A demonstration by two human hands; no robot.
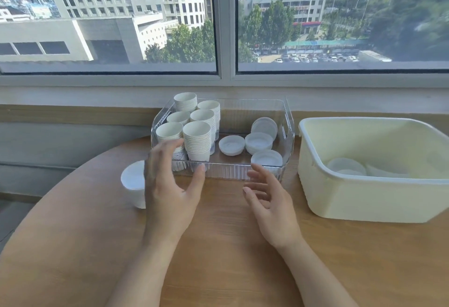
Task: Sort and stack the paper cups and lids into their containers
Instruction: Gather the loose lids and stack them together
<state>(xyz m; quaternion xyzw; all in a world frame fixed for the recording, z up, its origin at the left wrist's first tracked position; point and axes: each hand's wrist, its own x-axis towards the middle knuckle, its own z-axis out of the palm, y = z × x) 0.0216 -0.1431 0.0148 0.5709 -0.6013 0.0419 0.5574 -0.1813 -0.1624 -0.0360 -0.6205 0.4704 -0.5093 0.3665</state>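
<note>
counter [218,246]: wood-grain surface, smooth, soft sheen
clear bin [226,169]: transparent plastic, ribbed walls, glossy
cup stacks [197,140]: white paper, matt, fine rolled rims
lids [231,145]: white, smooth, faintly shiny
tub [364,200]: cream plastic, smooth, dull gloss

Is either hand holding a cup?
No: left hand and right hand hover open before the clear ribbed plastic bin.

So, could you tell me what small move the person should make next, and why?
Probably close the left hand on the capped cup beside it: that cup stands on the table outside the clear bin of cup stacks, and both hands are empty.
</note>
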